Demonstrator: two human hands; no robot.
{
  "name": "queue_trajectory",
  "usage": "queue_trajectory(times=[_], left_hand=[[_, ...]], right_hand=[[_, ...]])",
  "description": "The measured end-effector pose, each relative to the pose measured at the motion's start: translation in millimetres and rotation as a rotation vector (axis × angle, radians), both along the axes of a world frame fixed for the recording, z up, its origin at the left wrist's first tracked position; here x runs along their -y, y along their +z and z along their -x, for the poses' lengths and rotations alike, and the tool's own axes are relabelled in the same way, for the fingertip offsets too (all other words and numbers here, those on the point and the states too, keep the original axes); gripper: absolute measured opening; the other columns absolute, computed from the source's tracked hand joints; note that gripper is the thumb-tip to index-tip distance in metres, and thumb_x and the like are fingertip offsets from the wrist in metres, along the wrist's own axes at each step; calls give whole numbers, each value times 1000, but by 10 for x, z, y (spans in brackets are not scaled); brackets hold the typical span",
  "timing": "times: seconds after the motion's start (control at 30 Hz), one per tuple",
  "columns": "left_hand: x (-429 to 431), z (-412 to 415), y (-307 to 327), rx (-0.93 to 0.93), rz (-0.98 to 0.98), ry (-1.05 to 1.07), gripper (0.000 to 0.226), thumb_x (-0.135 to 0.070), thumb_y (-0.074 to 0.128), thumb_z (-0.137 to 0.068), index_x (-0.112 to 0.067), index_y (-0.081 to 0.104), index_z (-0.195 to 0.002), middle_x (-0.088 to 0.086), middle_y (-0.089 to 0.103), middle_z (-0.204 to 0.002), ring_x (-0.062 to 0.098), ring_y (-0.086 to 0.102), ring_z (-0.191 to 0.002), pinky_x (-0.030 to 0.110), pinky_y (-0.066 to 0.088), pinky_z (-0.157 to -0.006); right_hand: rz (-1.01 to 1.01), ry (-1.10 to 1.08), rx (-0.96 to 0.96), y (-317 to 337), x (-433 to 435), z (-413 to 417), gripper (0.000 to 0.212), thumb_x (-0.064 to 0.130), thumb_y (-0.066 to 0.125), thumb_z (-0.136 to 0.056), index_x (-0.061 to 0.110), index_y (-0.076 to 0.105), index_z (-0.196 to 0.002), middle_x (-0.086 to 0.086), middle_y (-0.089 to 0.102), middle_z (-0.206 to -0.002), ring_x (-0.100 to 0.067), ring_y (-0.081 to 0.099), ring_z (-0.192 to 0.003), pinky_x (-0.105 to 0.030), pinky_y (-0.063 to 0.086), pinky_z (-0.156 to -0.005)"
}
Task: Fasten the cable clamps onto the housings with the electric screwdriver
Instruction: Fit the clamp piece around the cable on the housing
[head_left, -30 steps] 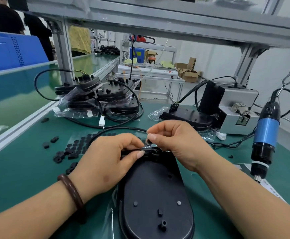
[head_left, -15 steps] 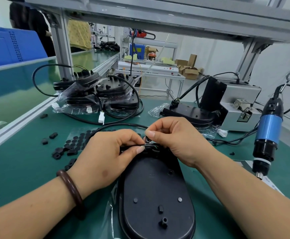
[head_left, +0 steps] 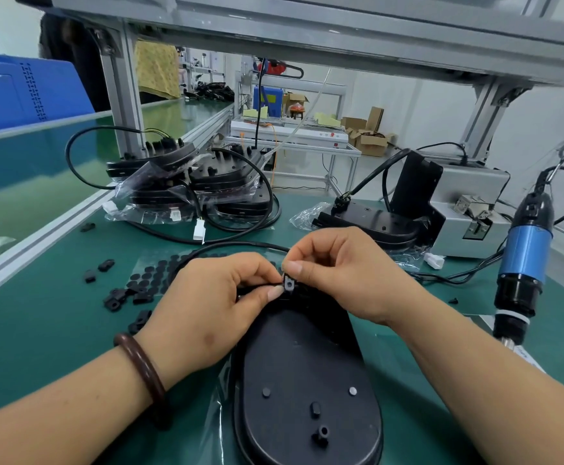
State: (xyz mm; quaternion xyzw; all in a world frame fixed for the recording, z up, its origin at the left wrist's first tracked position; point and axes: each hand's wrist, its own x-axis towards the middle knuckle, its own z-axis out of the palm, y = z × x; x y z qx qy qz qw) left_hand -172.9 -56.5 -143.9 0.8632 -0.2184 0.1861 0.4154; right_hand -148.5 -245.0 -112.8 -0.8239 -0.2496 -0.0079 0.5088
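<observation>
At the far left a blue crate (head_left: 22,92) stands behind the green belt (head_left: 39,169) that runs along the bench. On the green mat (head_left: 39,330), some loose clamps (head_left: 116,298) lie scattered, small and black, near a sheet of round black pads (head_left: 149,276). Behind them is a pile of housings (head_left: 193,182), partly in clear bags, with black wires looping around it and a white plug (head_left: 199,229) lying in front.

The left hand (head_left: 206,307), with a brown bracelet (head_left: 139,367) on the wrist, has its fingers curled, and the thumb tip presses on the left side of one clamp (head_left: 288,284). The clamp sits at the far end of the black housing (head_left: 307,380), which lies flat on the mat, inside up, directly in front of the person. A black cable (head_left: 233,245) runs from this far end away to the left.

The right hand (head_left: 347,273) pinches the same clamp from the right, between thumb and first finger; the other fingers are curled in.

Behind the right hand lies a second housing (head_left: 374,223), and beside it stands a grey machine (head_left: 468,209). At the far right the blue and black screwdriver (head_left: 522,263) hangs upright from a hook, tip down, and no hand touches it.
</observation>
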Motion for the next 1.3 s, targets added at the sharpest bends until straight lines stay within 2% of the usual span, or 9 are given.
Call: queue_trajectory(times=[0.07, 0.33, 0.47, 0.6, 0.83, 1.03, 1.17, 1.23, 1.3], left_hand=[[-1, -1, -2, 7, -6, 4, 8, -28, 72, -80, -35, 69, -83, -23, 69, -77, -2, 65, -77, 23, 51, -74], [12, -15, 24, 77, -91, 42, 9, -33, 66, -83, -34, 61, -89, -28, 68, -81, -3, 62, -80, 20, 46, -75], [25, -28, 69, 104, -131, 39, 8, -34, 64, -85, -34, 59, -92, -25, 68, -78, -1, 61, -78, 27, 49, -74], [30, -46, 79, 83, -116, 18, 10, -30, 66, -85, -35, 59, -91, -24, 68, -79, 0, 62, -78, 31, 50, -74], [7, -64, 47, 23, -79, -8, 17, -30, 66, -85, -38, 60, -99, -27, 68, -82, 0, 63, -80, 25, 48, -78], [3, -69, 51, 18, -65, -17, 17, -26, 68, -84, -36, 67, -97, -26, 69, -82, -3, 63, -81, 15, 46, -76], [5, -59, 38, 16, -54, -21, 15, -22, 69, -83, -34, 71, -92, -27, 69, -83, -9, 63, -82, 9, 46, -74], [5, -61, 36, 7, -43, -31, 14, -24, 68, -84, -35, 71, -92, -26, 69, -84, -7, 63, -83, 15, 48, -77], [8, -63, 38, 3, -34, -32, 16, -24, 68, -85, -39, 70, -91, -26, 69, -84, -5, 64, -83, 19, 49, -78]], right_hand=[[74, -1, 31, -4, -10, 11, 13, 7, 68, -87, 16, 69, -79, -15, 66, -71, -13, 53, -66, -31, 47, -69], [68, -4, -107, -6, 42, -36, 11, 19, 70, -88, 16, 73, -78, 5, 59, -64, -6, 46, -61, -21, 38, -61], [-50, 77, -214, 1, 76, -41, 13, 12, 67, -88, 15, 70, -76, 12, 58, -56, 0, 43, -53, -12, 35, -52], [-136, 115, -239, -25, 76, -36, 13, 5, 68, -84, 13, 67, -73, 9, 64, -61, 1, 52, -56, -9, 40, -56], [-153, 101, -223, -77, 86, -50, 9, 7, 75, -79, 13, 73, -74, -6, 71, -78, -13, 62, -74, -22, 49, -75], [-157, 116, -245, -96, 116, -31, 8, 4, 76, -77, 11, 73, -79, 2, 71, -73, -7, 61, -69, -18, 49, -70], [-95, 111, -205, -66, 116, -28, 4, 13, 79, -76, 14, 76, -78, -16, 69, -84, -21, 57, -79, -36, 46, -81], [-53, 124, -209, -63, 133, -21, 10, 21, 80, -70, 21, 76, -80, -14, 63, -76, -20, 51, -72, -34, 43, -73], [8, 115, -172, -74, 140, -15, 15, 25, 82, -68, 26, 74, -80, 5, 50, -60, -11, 41, -59, -23, 36, -59]])
